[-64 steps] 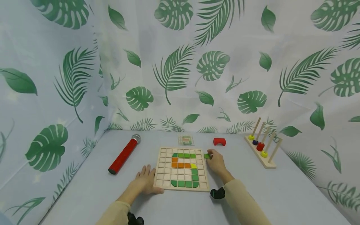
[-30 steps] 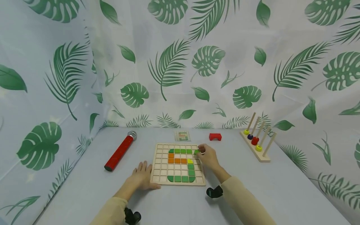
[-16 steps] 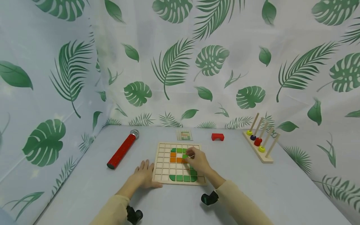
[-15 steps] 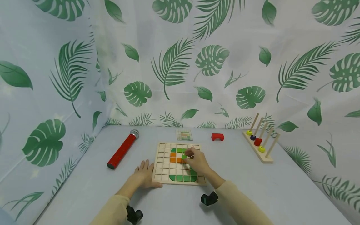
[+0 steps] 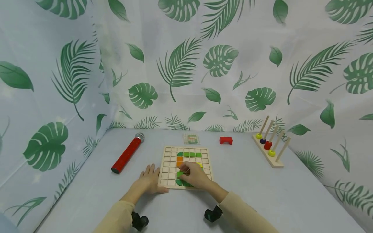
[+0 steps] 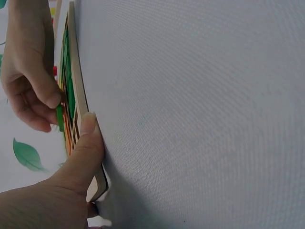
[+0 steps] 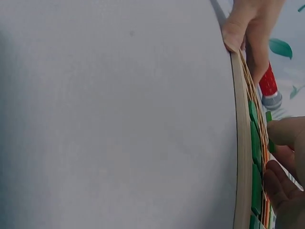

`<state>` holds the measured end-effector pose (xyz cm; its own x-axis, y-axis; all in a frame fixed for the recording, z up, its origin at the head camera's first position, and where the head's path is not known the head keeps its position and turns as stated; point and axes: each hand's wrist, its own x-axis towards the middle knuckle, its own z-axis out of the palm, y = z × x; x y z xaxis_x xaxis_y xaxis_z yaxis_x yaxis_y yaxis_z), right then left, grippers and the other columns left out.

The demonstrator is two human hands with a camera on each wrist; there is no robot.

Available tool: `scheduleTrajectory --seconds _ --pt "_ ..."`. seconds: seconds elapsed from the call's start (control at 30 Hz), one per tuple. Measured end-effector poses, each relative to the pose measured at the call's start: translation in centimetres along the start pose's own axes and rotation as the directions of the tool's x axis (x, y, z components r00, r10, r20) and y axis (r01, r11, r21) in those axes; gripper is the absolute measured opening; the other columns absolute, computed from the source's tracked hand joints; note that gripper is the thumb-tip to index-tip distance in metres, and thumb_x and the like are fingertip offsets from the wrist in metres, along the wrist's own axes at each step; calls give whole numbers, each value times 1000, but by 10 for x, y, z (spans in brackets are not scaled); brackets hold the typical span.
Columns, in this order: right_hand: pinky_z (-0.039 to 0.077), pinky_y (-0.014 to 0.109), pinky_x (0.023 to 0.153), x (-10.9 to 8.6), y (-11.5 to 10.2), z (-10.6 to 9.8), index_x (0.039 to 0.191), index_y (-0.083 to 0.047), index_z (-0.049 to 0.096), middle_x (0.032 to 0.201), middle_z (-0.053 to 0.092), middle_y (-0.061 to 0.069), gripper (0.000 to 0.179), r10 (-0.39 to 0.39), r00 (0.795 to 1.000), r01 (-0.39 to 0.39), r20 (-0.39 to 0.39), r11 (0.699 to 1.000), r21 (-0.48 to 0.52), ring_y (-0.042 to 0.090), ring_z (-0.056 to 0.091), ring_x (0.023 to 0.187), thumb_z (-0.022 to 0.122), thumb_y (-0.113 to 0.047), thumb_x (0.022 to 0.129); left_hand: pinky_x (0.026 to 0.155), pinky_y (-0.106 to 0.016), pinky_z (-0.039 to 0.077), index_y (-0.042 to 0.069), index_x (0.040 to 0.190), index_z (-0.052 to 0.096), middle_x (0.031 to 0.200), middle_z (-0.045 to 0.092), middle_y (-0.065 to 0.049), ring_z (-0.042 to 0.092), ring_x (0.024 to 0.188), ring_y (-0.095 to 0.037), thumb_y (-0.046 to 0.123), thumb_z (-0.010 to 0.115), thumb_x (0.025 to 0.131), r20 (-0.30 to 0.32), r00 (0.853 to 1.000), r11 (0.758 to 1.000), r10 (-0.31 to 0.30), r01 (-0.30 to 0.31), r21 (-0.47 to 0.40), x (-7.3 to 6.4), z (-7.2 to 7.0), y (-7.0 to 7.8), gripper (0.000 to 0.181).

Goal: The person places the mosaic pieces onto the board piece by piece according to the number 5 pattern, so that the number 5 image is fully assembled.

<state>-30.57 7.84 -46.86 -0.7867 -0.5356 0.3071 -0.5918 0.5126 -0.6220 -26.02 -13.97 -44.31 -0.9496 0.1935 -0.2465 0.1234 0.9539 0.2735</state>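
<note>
A square wooden grid board [image 5: 167,164] lies on the table, with green, orange and yellow tiles set in its cells. My left hand [image 5: 150,182] rests at its front left corner, fingers spread straight and the thumb [image 6: 87,143] along the front edge. Over the left front part of the tile pattern, my right hand [image 5: 194,175] pinches a small green tile [image 5: 179,174] between thumb and fingertips. Both wrist views show this tile [image 7: 269,128] tilted on edge, close over the board. My right hand hides several of the set tiles.
Behind the board lies a small pattern card [image 5: 191,139], with a red arch block [image 5: 226,140] to its right. A red toy microphone [image 5: 127,154] lies on the left. Far right stands a wooden peg stand [image 5: 269,153] with coloured beads.
My right hand has carried the green tile from beside the board's right edge leftward and nearer across the board. My left hand has stayed at the corner.
</note>
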Motion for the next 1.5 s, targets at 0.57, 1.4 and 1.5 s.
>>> scheduleTrajectory --seconds 0.57,1.4,1.5 --pt "52 23 74 1 -2 4 99 -2 64 91 66 3 20 -44 999 44 -1 999 -18 12 63 83 72 -2 80 108 -57 19 -6 142 32 148 21 -30 16 138 -45 57 70 75 -11 1000 1000 5 -5 19 -3 -5 2 99" --pt "52 26 74 1 2 -17 105 -1 64 94 67 6 21 19 998 -22 -67 999 -50 13 60 83 68 -7 85 109 -57 15 -3 145 29 151 16 -28 12 139 -44 60 70 74 2 1000 1000 -15 15 20 12 11 -5 103" --pt "52 29 76 1 7 -26 106 1 64 96 67 8 24 37 996 -41 -78 998 -53 16 61 85 69 -7 85 108 -58 17 -4 143 31 150 19 -29 14 138 -45 57 72 74 0 1000 1000 -12 12 8 2 1 1 101"
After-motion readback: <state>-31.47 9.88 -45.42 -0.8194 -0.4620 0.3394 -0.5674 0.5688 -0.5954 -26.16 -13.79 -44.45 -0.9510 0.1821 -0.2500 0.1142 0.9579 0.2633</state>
